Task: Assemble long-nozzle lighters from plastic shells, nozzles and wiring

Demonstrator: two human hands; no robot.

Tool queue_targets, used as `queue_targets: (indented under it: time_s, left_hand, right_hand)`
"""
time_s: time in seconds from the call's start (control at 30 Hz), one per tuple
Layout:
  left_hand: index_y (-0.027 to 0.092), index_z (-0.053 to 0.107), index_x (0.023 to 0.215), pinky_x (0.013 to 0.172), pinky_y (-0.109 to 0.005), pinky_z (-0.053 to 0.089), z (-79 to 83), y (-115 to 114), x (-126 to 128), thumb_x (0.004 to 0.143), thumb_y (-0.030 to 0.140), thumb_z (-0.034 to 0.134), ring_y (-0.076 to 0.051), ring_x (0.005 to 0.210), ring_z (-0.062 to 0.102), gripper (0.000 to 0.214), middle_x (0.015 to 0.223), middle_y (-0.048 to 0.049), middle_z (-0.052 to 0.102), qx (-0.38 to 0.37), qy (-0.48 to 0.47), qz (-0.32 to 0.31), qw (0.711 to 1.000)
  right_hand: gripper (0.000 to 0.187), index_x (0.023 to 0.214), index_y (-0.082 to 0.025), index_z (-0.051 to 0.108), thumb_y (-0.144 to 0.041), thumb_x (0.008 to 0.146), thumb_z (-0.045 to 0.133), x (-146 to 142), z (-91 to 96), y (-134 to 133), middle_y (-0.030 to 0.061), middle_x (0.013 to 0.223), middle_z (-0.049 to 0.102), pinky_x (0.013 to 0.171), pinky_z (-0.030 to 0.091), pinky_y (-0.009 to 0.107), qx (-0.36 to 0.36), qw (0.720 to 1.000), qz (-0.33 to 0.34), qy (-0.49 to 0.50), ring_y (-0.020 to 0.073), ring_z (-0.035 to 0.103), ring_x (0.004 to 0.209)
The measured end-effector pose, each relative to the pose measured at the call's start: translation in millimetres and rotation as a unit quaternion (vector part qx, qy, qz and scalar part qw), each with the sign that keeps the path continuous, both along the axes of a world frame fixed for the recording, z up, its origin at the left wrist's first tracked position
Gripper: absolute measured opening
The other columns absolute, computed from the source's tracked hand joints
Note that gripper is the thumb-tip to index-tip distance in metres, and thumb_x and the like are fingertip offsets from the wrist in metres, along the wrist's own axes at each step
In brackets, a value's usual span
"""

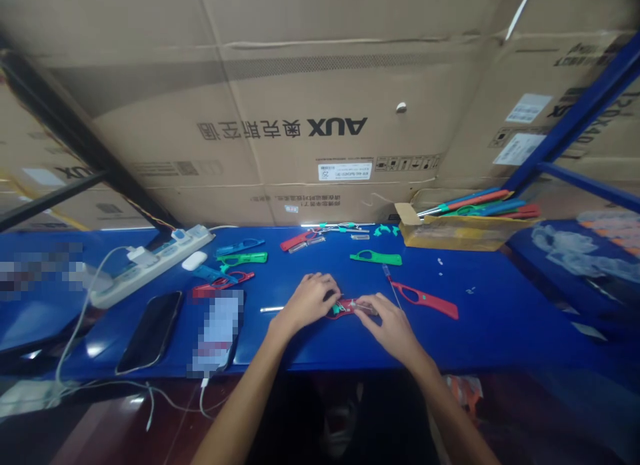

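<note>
A red utility lighter casing half [344,308] lies on the blue table in front of me, with small green and white parts inside it. My left hand [311,301] is closed over the casing's left part, and a metal tube [271,310] sticks out to the left beyond it. At the casing's right end, my right hand [389,326] pinches a clear, brownish piece that looks like the fuel tank [367,308]; the fingertips partly hide it. Just right of that hand lie a thin screwdriver [393,284] and another red casing half [431,301].
Behind my hands lie a green casing half [383,258], a red lighter [300,240] and loose green parts [385,230]. A cardboard box [450,234] of lighters stands back right. Leftward are blue and green casings [245,258], two phones [151,332] and a power strip [155,264].
</note>
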State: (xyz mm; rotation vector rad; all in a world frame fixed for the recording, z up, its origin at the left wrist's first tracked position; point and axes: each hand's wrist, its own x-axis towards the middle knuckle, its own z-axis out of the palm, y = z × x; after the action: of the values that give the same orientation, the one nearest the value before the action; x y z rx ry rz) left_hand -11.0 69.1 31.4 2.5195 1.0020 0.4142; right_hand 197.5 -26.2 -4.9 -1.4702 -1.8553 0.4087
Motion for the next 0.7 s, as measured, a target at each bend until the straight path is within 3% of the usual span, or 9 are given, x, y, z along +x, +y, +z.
queue_targets:
  time_s: [0.17,0.3,0.47,0.7]
  left_hand:
    - [0.022,0.068,0.097,0.098,-0.040,0.038,-14.8,-32.5,-2.0,0.104,0.029,0.049,-0.020,0.098,0.061,0.022,0.102,-0.0021,0.074,0.044,-0.111,0.065,0.991]
    - [0.023,0.070,0.104,0.094,-0.040,0.040,-26.2,-43.4,-0.8,0.104,0.031,0.050,-0.021,0.095,0.061,0.022,0.097,-0.0027,0.075,0.048,-0.157,0.109,0.980]
    - [0.023,0.070,0.107,0.092,-0.040,0.041,-28.5,-42.7,-0.7,0.105,0.031,0.049,-0.021,0.096,0.059,0.023,0.102,-0.0043,0.075,0.053,-0.152,0.072,0.984]
    - [0.023,0.069,0.101,0.098,-0.041,0.039,-24.1,-45.6,-0.7,0.105,0.029,0.047,-0.020,0.096,0.060,0.023,0.100,-0.0035,0.075,0.011,-0.154,0.047,0.987]
  right_hand:
    - [0.017,0.111,-0.028,0.066,-0.034,0.102,0.052,-1.7,0.3,1.2,0.0050,0.102,0.073,0.083,0.056,0.039,0.013,0.999,0.041,-0.015,0.0242,0.068,0.096]
    - [0.018,0.112,-0.028,0.065,-0.033,0.103,0.051,-2.3,-1.8,1.5,0.0064,0.106,0.073,0.085,0.056,0.039,0.032,0.999,0.041,-0.002,0.0247,0.068,0.097]
    - [0.018,0.111,-0.027,0.065,-0.034,0.102,0.050,-1.1,-3.7,0.0,0.0077,0.104,0.072,0.084,0.057,0.037,0.044,0.998,0.029,0.026,0.0232,0.070,0.092]
    - [0.016,0.108,-0.026,0.064,-0.033,0.102,0.052,-0.4,-4.6,0.5,0.0071,0.105,0.074,0.082,0.054,0.038,0.042,0.998,0.029,-0.023,0.0231,0.070,0.091]
